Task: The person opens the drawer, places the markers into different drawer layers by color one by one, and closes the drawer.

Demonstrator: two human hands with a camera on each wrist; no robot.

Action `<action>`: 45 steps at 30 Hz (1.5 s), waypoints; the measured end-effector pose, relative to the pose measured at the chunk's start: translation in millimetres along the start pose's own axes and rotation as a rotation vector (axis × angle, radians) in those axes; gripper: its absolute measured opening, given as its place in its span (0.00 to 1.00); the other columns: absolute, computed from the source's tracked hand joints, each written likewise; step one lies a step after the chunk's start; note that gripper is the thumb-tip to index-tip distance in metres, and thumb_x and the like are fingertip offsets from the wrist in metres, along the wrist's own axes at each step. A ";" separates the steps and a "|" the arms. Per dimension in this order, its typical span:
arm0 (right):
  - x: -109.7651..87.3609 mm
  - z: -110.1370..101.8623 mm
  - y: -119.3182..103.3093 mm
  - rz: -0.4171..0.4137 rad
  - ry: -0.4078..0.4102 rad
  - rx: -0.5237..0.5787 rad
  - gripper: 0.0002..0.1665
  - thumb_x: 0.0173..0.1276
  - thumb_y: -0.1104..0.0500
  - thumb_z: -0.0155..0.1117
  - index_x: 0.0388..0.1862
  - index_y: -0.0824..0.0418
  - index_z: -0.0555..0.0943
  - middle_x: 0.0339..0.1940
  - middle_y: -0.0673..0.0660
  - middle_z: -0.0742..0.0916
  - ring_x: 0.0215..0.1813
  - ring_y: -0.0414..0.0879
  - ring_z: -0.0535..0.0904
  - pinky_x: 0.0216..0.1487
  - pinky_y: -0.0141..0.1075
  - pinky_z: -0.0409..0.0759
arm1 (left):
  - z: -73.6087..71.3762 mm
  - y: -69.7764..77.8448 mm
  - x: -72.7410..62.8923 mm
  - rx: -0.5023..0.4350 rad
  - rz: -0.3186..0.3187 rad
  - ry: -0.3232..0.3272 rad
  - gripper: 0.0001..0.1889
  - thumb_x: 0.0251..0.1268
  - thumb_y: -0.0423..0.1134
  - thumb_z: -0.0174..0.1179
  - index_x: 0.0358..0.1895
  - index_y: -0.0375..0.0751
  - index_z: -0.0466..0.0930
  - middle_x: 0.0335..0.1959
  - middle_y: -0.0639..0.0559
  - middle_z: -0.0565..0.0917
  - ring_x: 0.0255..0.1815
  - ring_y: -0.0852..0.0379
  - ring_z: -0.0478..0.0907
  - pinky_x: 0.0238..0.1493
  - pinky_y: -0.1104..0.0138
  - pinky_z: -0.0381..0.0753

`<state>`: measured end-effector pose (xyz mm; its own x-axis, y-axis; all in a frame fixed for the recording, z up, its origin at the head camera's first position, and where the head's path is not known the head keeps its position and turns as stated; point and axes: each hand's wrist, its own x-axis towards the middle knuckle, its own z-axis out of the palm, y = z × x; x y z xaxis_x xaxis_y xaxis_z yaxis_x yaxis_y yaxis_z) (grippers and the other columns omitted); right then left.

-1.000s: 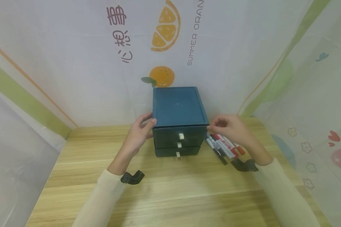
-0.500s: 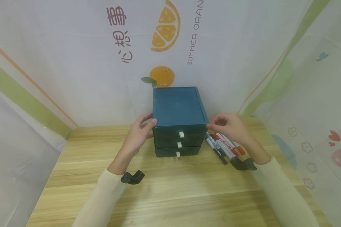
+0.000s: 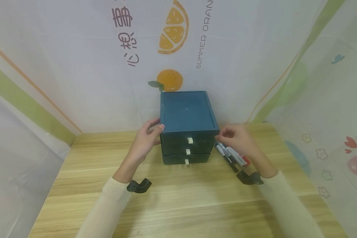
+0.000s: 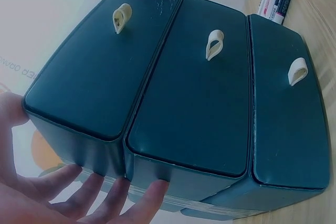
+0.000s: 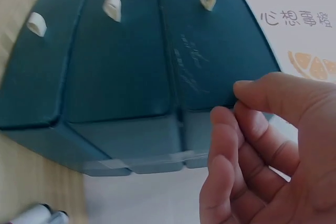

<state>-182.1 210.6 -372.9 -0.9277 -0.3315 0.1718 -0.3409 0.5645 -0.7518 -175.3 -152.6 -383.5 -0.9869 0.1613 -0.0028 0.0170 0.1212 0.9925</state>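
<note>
A: Quick status pls. Where's the box?

B: Blue drawer box point(image 3: 185, 110) is upright on the bench point(image 3: 181, 201), up by the printed cloth point(image 3: 107, 99).

A: Hands?

B: Apart, one per side. L hand point(image 3: 145, 140): thumb on the top front corner, fingers spread along the side, prob bracing. R hand point(image 3: 238, 137): thumb + fingers bunched at the R corner of the top drawer point(image 4: 94, 61). Can't tell if it's pinching the edge or just touching.

A: Done vs. left?

B: Top drawer looks flush; middle drawer point(image 4: 189, 93) & bottom drawer point(image 4: 289, 124) look in too. Closing's prob done, or v. nearly. If anything's left, it's a fit check, imo.

A: And the markers point(image 3: 237, 158)?

B: Outside, bunched on the bench beside the box's R side, partly hidden by the R hand. Drawer insides: n/a, can't see.
</note>
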 end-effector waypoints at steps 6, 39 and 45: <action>-10.0 21.9 11.1 0.080 -0.047 0.065 0.08 0.76 0.62 0.70 0.37 0.63 0.92 0.43 0.54 0.94 0.44 0.48 0.90 0.45 0.37 0.88 | 0.3 1.1 -0.3 -0.002 -0.001 0.002 0.34 0.89 0.51 0.56 0.87 0.38 0.61 0.86 0.41 0.64 0.82 0.37 0.67 0.71 0.41 0.81; -9.0 119.6 -1.7 0.238 -0.152 0.340 0.19 0.83 0.52 0.67 0.42 0.67 0.93 0.33 0.53 0.93 0.32 0.47 0.90 0.37 0.42 0.91 | 2.1 1.2 -2.0 -0.015 -0.005 0.009 0.34 0.89 0.50 0.56 0.87 0.38 0.61 0.86 0.41 0.63 0.83 0.38 0.67 0.71 0.41 0.80; -9.3 120.5 -2.3 0.208 -0.141 0.330 0.17 0.84 0.56 0.66 0.45 0.70 0.91 0.33 0.53 0.93 0.32 0.46 0.89 0.36 0.45 0.90 | 2.0 1.3 -1.4 -0.013 -0.008 0.010 0.34 0.89 0.50 0.56 0.87 0.38 0.61 0.86 0.41 0.63 0.83 0.38 0.67 0.71 0.41 0.80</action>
<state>-154.3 121.2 -449.5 -0.9339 -0.3491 -0.0772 -0.0596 0.3650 -0.9291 -173.6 -150.8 -382.4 -0.9886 0.1503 -0.0095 0.0071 0.1093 0.9940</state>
